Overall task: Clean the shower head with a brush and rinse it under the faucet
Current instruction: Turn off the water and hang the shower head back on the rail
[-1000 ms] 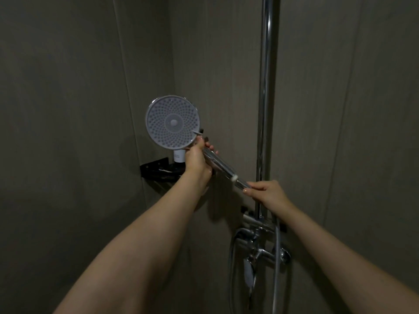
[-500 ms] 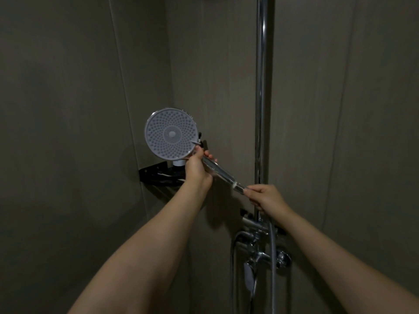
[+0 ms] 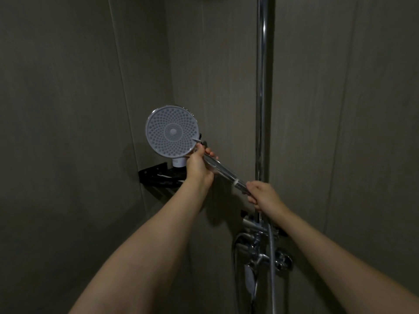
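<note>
Dim shower corner, grey panelled walls (image 3: 68, 132). Tall chrome riser rail (image 3: 261, 87) running top to bottom on the right, with a chrome mixer faucet (image 3: 260, 252) at its foot and a ribbed metal hose (image 3: 272, 268) hanging alongside. Black corner shelf (image 3: 156, 175) fixed in the corner, a small white container (image 3: 178, 162) standing on it.

Round handheld shower head (image 3: 171, 132), held up in front of the corner, well above the faucet, grey nozzle face turned toward the camera. Left hand (image 3: 199, 165) wrapped round the top of its chrome handle, just under the disc. Right hand (image 3: 264, 196) curled round the lower end of the handle, where the hose joins.

Probably an early step: head in hand, seemingly being unscrewed from the hose or simply inspected. No brush anywhere in view, no water running. Next move likely calls for a free hand to fetch the brush.

No brand, label or writing legible.
</note>
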The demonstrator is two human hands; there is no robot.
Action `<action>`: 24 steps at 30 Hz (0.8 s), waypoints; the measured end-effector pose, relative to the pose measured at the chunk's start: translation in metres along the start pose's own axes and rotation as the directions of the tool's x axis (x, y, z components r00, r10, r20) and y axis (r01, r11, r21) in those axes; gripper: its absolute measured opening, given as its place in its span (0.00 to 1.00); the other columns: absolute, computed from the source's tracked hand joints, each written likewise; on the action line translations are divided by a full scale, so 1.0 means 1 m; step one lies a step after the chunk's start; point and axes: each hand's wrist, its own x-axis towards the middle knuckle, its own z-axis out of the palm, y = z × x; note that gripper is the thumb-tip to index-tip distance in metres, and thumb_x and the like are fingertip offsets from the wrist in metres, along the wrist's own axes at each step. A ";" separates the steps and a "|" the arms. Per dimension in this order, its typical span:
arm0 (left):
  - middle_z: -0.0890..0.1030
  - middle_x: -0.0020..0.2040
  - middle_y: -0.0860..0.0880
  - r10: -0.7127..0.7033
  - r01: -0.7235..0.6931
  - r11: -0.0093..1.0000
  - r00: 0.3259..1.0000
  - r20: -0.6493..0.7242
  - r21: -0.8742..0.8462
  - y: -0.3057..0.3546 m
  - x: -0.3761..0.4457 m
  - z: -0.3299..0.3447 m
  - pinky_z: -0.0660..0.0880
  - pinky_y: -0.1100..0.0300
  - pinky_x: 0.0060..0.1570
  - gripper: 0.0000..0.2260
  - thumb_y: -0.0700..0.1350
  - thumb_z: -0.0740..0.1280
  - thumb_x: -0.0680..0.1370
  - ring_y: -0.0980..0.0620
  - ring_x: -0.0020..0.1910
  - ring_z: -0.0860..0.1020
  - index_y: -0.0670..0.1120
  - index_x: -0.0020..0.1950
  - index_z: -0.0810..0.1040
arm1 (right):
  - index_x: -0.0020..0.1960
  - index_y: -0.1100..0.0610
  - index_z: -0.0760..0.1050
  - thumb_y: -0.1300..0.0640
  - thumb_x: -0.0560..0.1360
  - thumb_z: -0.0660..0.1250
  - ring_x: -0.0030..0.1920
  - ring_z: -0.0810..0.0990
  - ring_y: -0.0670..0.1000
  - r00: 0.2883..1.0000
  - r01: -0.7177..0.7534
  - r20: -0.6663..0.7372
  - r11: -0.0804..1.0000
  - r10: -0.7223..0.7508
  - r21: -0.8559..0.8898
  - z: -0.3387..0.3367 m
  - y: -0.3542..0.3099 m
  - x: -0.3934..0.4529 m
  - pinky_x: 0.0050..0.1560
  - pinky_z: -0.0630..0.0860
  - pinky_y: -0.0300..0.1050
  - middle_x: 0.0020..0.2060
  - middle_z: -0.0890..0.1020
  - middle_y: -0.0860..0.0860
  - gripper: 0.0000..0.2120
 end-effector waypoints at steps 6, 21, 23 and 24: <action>0.73 0.34 0.51 -0.003 0.003 1.000 1.000 0.006 0.009 0.001 0.001 -0.003 0.73 0.58 0.41 0.06 0.45 0.60 0.79 0.54 0.33 0.72 0.48 0.43 0.71 | 0.44 0.53 0.70 0.58 0.76 0.65 0.32 0.77 0.44 0.995 0.098 -0.012 0.993 -0.099 -0.067 -0.002 0.002 -0.001 0.33 0.71 0.32 0.34 0.79 0.53 0.04; 0.71 0.34 0.51 0.001 -0.001 1.000 1.000 0.002 -0.013 0.004 -0.003 -0.005 0.71 0.57 0.44 0.08 0.45 0.58 0.80 0.54 0.32 0.70 0.48 0.42 0.70 | 0.37 0.53 0.70 0.59 0.78 0.61 0.19 0.70 0.37 0.995 0.068 -0.067 0.988 -0.077 -0.139 0.005 -0.006 -0.005 0.25 0.64 0.31 0.25 0.73 0.46 0.11; 0.71 0.34 0.51 -0.007 0.007 1.000 1.000 -0.006 -0.017 0.002 -0.002 -0.008 0.71 0.57 0.46 0.07 0.45 0.58 0.80 0.54 0.32 0.70 0.48 0.42 0.70 | 0.37 0.53 0.71 0.58 0.79 0.59 0.20 0.67 0.39 0.998 0.032 -0.053 0.985 -0.042 -0.169 0.005 -0.007 -0.006 0.22 0.63 0.30 0.27 0.71 0.48 0.13; 0.71 0.34 0.51 -0.012 0.012 1.000 1.000 -0.007 -0.017 0.002 -0.002 -0.009 0.72 0.56 0.47 0.07 0.45 0.58 0.80 0.54 0.32 0.71 0.48 0.43 0.70 | 0.37 0.53 0.72 0.57 0.80 0.58 0.20 0.66 0.39 0.999 0.014 -0.034 0.986 -0.020 -0.168 0.005 -0.007 -0.006 0.22 0.62 0.30 0.27 0.70 0.48 0.13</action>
